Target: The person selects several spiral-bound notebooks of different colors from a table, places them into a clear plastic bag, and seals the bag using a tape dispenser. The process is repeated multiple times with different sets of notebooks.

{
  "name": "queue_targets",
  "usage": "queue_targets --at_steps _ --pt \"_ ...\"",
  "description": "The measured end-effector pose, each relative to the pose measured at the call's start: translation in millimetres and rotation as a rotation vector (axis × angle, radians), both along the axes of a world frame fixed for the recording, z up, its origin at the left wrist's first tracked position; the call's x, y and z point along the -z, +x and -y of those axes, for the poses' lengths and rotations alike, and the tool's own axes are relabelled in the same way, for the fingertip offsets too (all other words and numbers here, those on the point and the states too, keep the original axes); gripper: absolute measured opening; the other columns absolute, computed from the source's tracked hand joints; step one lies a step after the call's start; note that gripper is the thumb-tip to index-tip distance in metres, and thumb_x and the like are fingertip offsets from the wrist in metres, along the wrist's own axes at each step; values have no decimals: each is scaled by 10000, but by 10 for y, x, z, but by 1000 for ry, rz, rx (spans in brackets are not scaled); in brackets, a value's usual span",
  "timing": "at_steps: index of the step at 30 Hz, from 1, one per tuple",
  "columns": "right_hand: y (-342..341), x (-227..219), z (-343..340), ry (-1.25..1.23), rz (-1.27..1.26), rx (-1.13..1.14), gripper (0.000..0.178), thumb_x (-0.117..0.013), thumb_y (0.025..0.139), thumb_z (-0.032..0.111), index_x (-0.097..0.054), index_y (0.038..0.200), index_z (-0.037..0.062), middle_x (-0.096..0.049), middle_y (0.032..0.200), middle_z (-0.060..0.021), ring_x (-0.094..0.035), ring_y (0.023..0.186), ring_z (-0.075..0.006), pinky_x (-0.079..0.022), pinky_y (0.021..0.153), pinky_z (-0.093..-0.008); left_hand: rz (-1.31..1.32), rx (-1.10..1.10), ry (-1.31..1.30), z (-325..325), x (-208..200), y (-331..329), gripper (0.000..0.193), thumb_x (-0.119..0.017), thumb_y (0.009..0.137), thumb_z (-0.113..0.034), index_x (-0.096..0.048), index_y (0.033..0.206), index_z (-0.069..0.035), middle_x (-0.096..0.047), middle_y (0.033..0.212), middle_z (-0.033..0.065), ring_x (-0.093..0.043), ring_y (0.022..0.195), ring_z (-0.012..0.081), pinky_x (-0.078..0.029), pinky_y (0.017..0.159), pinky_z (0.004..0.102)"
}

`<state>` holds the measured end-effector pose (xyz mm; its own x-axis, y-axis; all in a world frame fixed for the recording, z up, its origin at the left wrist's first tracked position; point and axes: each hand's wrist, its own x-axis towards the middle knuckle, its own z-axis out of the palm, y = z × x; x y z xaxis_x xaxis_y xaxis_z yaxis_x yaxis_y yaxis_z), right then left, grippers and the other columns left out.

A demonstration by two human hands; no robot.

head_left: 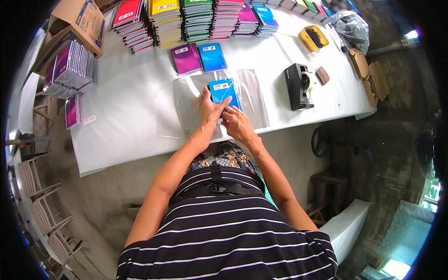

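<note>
A blue spiral notebook [224, 88] with a white label lies on clear plastic sheets [254, 100] near the table's front edge. My left hand [211, 108] grips its left side, with the thumb across the cover. Close by, my right hand [237, 124] has its fingers curled in at the notebook's lower edge; what they pinch there is hidden. Just beyond the plastic, a purple notebook [186, 59] and a second blue notebook [213, 57] lie side by side.
Stacked notebooks in several colours [166, 28] line the far side. At the left are wrapped purple notebooks [74, 67] and a cardboard box [77, 23]. To the right stand a black tape dispenser [294, 86], a brown block [322, 75], a yellow tray [305, 39] and an opened small carton [366, 77].
</note>
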<state>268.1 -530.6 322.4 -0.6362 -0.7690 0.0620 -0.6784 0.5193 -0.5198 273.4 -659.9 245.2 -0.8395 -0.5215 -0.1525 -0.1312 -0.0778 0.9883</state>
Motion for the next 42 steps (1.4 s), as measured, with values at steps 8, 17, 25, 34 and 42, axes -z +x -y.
queue_targets --at_steps 8,17,25,34,42 --pt "-792 -314 -291 -152 698 -401 140 -649 795 -49 -694 917 1 -707 969 -95 -679 849 -205 -542 735 -353 147 -45 -238 4 150 -34 997 -810 691 -89 -248 1513 -69 -562 1283 120 -607 1038 195 -501 896 311" --pt "-1299 41 114 308 58 -147 332 -846 670 298 -645 760 49 -677 799 -124 -663 752 -320 -506 660 -435 226 -61 83 -39 -264 5 946 -756 729 41 -269 1519 -137 -575 1327 115 -564 1132 186 -433 979 298" --pt "-1562 257 -508 -20 496 125 175 -698 747 134 -602 793 -4 -618 736 -201 -607 681 -346 -471 625 -420 145 -171 110 -98 -72 15 884 -700 776 18 -249 1524 -113 -584 1291 83 -557 1113 163 -426 970 291" --pt "-1895 -261 -279 -318 -171 -248 456 -491 748 -168 -606 1144 27 -591 1242 -125 -599 1063 -338 -490 892 -428 121 -95 144 -68 -233 40 847 -692 751 38 -296 1494 -50 -588 1301 129 -558 1151 204 -412 988 307" --pt "-2347 62 675 76 469 -473 193 -751 793 199 -717 912 51 -694 921 -91 -635 914 -220 -493 826 -356 160 -97 156 -88 -415 29 833 -667 753 95 -289 1489 2 -547 1337 123 -533 1168 178 -391 1017 290"
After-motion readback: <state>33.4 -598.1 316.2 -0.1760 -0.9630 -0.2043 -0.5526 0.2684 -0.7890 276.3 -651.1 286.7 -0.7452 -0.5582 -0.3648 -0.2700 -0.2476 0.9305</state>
